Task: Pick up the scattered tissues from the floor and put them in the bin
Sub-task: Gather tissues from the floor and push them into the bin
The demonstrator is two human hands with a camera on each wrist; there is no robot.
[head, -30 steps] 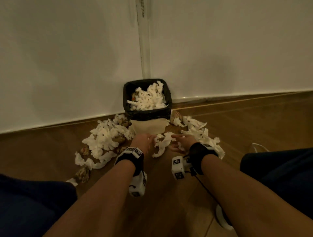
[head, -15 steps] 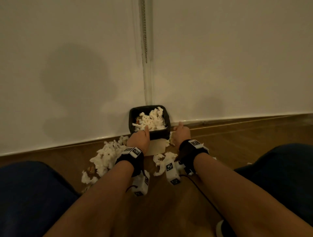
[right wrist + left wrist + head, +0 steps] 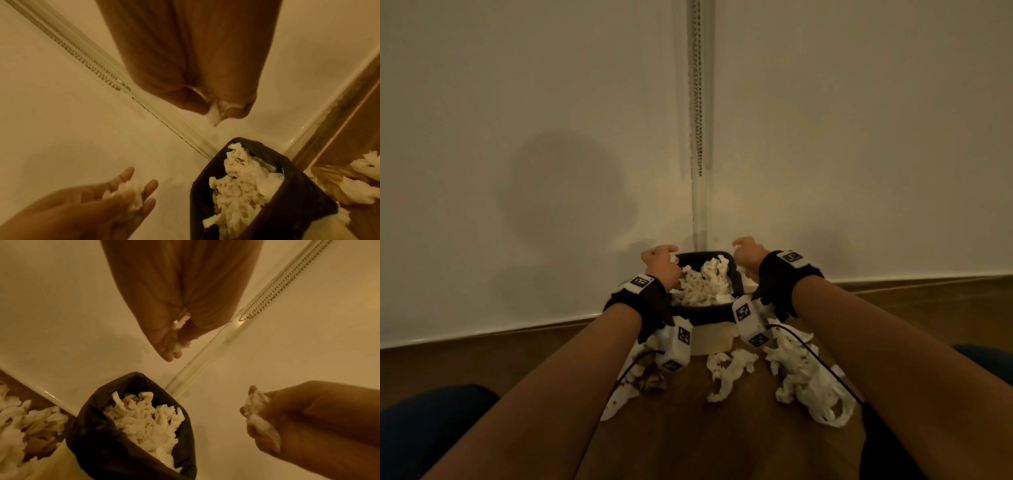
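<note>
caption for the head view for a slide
Both hands hold tissues at the full bin.

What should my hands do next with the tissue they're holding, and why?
Probably bring both hands inward over the bin and let go. The left hand and right hand each hold a tissue wad beside the black-lined rim, not above the opening. The bin is already heaped, so drop them toward the middle; more tissues still lie on the floor.

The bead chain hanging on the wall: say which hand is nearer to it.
Right, marginally. The right hand is just right of the bead chain line and below its end; the left hand sits slightly farther off to its left, above the bin.
</note>
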